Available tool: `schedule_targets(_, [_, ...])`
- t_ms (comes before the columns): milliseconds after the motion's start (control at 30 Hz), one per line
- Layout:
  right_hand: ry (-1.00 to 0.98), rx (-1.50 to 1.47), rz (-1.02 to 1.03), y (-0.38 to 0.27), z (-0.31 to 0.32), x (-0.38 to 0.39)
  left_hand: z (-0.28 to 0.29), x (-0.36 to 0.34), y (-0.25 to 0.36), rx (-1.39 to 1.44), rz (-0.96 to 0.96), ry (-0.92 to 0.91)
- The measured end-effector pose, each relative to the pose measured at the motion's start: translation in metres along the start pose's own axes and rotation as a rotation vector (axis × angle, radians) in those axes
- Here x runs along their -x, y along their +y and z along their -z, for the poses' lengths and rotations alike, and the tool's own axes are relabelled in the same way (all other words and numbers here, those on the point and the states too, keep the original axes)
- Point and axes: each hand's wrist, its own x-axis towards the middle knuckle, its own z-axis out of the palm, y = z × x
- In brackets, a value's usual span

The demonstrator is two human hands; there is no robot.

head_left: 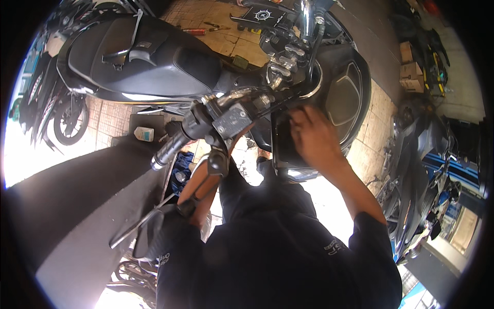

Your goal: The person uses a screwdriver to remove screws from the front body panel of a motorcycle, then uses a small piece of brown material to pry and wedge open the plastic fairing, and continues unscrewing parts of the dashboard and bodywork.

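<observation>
My right hand (314, 135) is over the dark front panel (284, 141) of a motorcycle, just below the handlebar clamp. Its fingers are bent and drawn in; whatever they may hold is hidden. My left forearm (198, 188) passes beneath the handlebar grip (171, 150) and brake lever side, and the left hand itself is hidden behind the brake fluid reservoir (234, 121). A round-ended mirror stem (217, 162) stands in front of that forearm. To the right of my right hand lies the headlight housing (342, 98), dark with a pale lens outline.
The long black seat (139, 56) stretches to the left, with a dark flat part (121, 45) lying on it. Tools (216, 24) and a red tube (194, 32) lie on the tiled floor beyond. Another motorcycle (419, 154) stands at the right, near cardboard boxes (410, 76).
</observation>
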Motion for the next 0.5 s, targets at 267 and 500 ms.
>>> schedule_targets(267, [0.081, 0.149, -0.078, -0.032, -0.018, 0.006, 0.030, -0.026, 0.017, 0.107, 0.068, -0.298])
schedule_targets(500, [0.078, 0.259, -0.270, -0.075, -0.034, -0.013, 0.048, -0.054, 0.015, 0.342, 0.113, -0.567])
